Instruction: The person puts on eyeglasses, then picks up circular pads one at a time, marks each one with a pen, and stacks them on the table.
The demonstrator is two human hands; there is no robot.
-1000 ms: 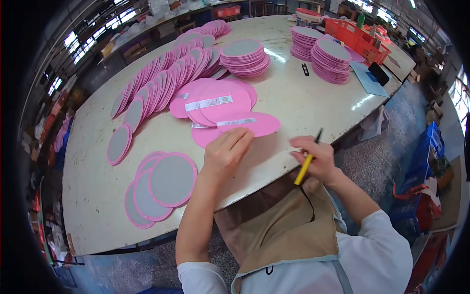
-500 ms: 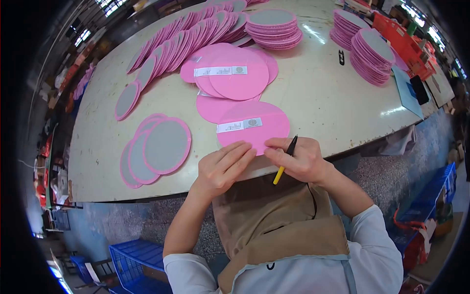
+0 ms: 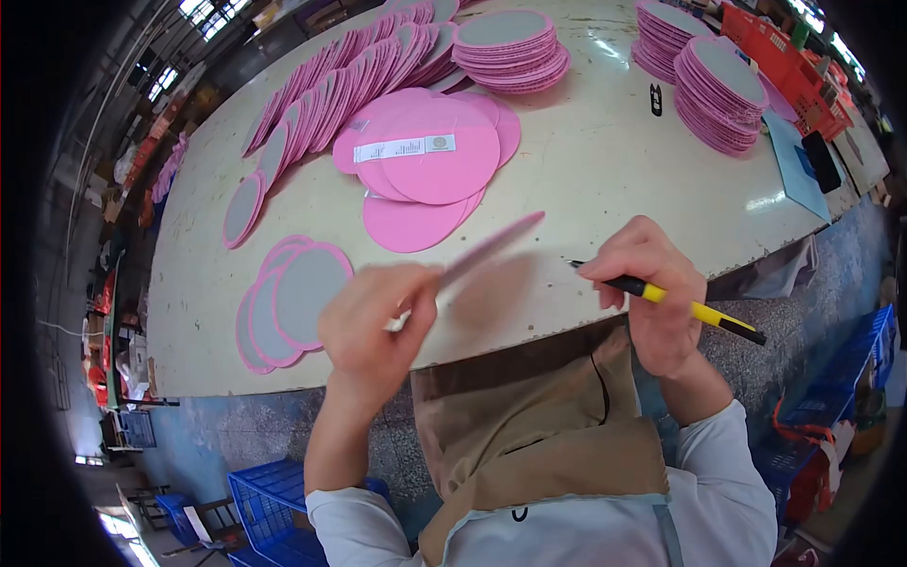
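My left hand (image 3: 378, 317) pinches a pink round piece (image 3: 493, 248), tilted nearly edge-on above the table's front part. To its right, my right hand (image 3: 657, 293) is closed around a yellow and black pen (image 3: 682, 304), its tip pointing left. The pen does not touch the piece. Beyond my hands lie overlapping pink discs (image 3: 444, 165) with a white label strip (image 3: 404, 147) on top. Left of my left hand, several grey discs with pink rims (image 3: 310, 295) overlap on the table.
Long leaning rows of discs (image 3: 354, 90) and a stack (image 3: 510, 52) stand at the back. Two more stacks (image 3: 720, 94), black snips (image 3: 656, 99), a red basket (image 3: 779, 66) and a dark phone (image 3: 820, 161) are at the right. Blue crates (image 3: 274, 506) sit below the table (image 3: 567, 189).
The pink piece has gone from lying face-up between both hands to tilted in my left hand. My right hand has let go of it and moved right, turning the pen tip leftward.
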